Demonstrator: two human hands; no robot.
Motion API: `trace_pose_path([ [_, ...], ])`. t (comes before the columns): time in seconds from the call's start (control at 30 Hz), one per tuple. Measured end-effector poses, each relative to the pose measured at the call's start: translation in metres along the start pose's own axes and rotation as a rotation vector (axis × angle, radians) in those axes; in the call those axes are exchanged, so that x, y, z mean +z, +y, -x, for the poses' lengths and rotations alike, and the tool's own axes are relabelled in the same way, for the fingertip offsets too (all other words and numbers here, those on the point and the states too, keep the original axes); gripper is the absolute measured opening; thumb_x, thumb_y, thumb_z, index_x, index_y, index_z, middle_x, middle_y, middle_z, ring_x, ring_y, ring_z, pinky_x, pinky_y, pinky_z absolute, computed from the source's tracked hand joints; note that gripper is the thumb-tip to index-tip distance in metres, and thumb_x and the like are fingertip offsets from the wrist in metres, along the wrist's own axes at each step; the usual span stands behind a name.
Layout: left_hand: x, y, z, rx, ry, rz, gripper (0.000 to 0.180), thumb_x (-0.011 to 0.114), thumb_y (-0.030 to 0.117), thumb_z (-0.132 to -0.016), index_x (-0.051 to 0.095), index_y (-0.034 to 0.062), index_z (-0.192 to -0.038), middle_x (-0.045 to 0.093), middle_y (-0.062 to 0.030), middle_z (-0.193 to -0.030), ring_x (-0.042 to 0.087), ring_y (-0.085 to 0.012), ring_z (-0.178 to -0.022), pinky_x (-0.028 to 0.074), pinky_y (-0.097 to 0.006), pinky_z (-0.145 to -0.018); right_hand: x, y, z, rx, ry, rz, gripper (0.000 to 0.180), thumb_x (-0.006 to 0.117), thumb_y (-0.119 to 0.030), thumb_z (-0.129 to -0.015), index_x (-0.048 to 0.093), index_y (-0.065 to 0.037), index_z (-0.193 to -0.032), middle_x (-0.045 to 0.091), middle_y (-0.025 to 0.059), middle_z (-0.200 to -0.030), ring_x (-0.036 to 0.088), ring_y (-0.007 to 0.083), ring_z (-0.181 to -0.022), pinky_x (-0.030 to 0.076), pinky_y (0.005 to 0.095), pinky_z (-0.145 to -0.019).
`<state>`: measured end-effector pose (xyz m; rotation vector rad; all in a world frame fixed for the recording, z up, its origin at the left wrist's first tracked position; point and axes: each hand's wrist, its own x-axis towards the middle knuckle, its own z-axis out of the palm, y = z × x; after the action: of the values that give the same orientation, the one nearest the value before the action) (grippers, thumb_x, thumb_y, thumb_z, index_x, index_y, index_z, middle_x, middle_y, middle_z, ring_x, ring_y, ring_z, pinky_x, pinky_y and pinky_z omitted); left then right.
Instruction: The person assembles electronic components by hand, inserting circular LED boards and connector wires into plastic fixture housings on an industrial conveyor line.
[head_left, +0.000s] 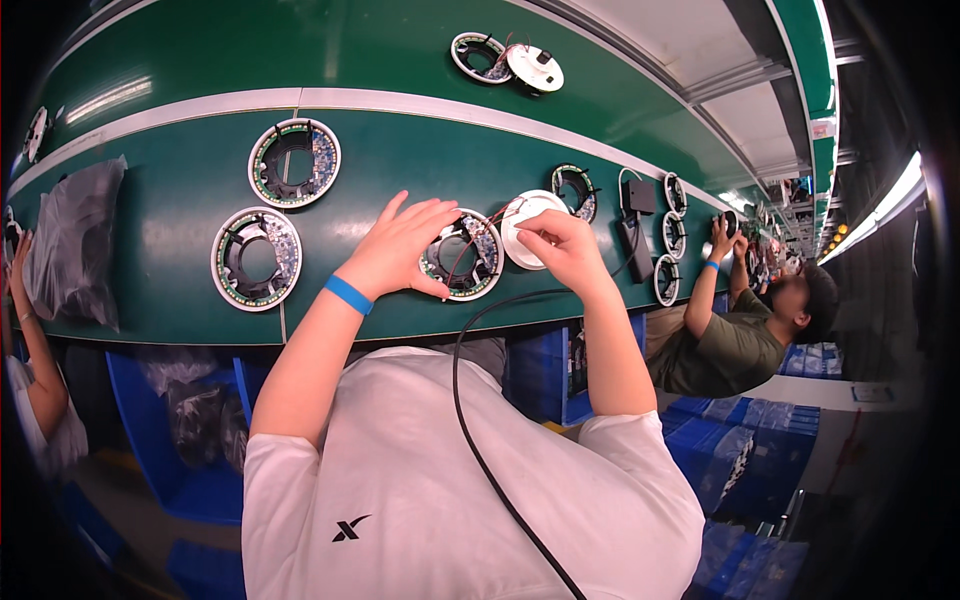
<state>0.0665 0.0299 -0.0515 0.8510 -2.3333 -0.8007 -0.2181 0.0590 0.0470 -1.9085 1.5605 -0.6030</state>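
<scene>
My left hand [405, 243] spans the left side of a ring-shaped light assembly [487, 243], fingers along its far rim and thumb at its near rim. This ring has a white edge, a black inner frame and a blue circuit board. Thin red wires [497, 214] run from it to a round white cover [520, 255] just to its right. Over that cover, my right hand [565, 243] has thumb and fingertips pinched together. Whatever lies between those fingertips is hidden.
Two similar rings [322, 160] [288, 250] lie to the left, beyond them a grey plastic bag [75, 245]. Another ring [575, 190] and black boxes [632, 240] sit to the right. A black cable [458, 380] crosses my front. A co-worker [735, 340] works at the right.
</scene>
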Motion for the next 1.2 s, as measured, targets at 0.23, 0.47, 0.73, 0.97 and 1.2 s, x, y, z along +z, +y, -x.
trace_pose_path([
  [0.23,0.002,0.000,0.001,-0.006,-0.014,0.000,0.112,0.093,0.051,-0.059,0.045,0.0108,-0.152,0.049,-0.0103,-0.155,0.044,-0.0295,-0.146,0.020,-0.055,-0.126,0.020,-0.012,-0.004,-0.216,0.135,-0.040,0.021,0.072,-0.001,-0.091,0.076,-0.001,-0.112,0.074,0.0088,-0.085,0.067,0.0191,-0.071,0.053,0.0311,-0.066],
  [0.47,0.002,0.001,0.002,0.013,0.012,0.009,0.109,0.091,0.051,-0.062,0.046,0.0104,-0.152,0.050,-0.0103,-0.154,0.044,-0.0298,-0.146,0.020,-0.055,-0.126,0.040,-0.010,-0.006,-0.221,0.228,-0.082,0.022,0.063,0.001,-0.096,0.071,0.003,-0.117,0.066,0.0094,-0.081,0.062,0.0212,-0.071,0.049,0.0335,-0.066],
  [0.73,0.005,0.018,-0.009,0.057,0.303,0.129,0.039,0.075,0.029,-0.090,0.067,0.0137,-0.125,0.063,-0.0038,-0.132,0.054,-0.0260,-0.130,0.029,-0.056,-0.117,0.047,-0.026,-0.007,-0.268,-0.008,0.077,0.011,0.068,-0.004,-0.094,0.073,0.002,-0.101,0.065,0.0141,-0.079,0.064,0.0300,-0.069,0.050,0.0383,-0.064],
  [0.97,0.008,0.036,-0.018,0.033,0.296,0.162,0.018,0.076,0.020,-0.088,0.073,0.0144,-0.105,0.071,0.0014,-0.108,0.059,-0.0235,-0.113,0.033,-0.044,-0.101,0.033,-0.034,-0.008,-0.194,-0.135,0.098,0.008,0.069,-0.005,-0.090,0.071,0.003,-0.092,0.066,0.0169,-0.077,0.066,0.0341,-0.072,0.051,0.0415,-0.066],
  [1.2,0.018,0.035,-0.018,0.047,0.319,0.170,0.010,0.075,0.019,-0.088,0.073,0.0151,-0.097,0.071,0.0020,-0.096,0.060,-0.0216,-0.109,0.034,-0.042,-0.096,0.029,-0.033,-0.004,-0.199,-0.168,0.095,0.009,0.073,-0.006,-0.090,0.073,0.003,-0.094,0.067,0.0138,-0.074,0.063,0.0240,-0.067,0.049,0.0353,-0.062],
])
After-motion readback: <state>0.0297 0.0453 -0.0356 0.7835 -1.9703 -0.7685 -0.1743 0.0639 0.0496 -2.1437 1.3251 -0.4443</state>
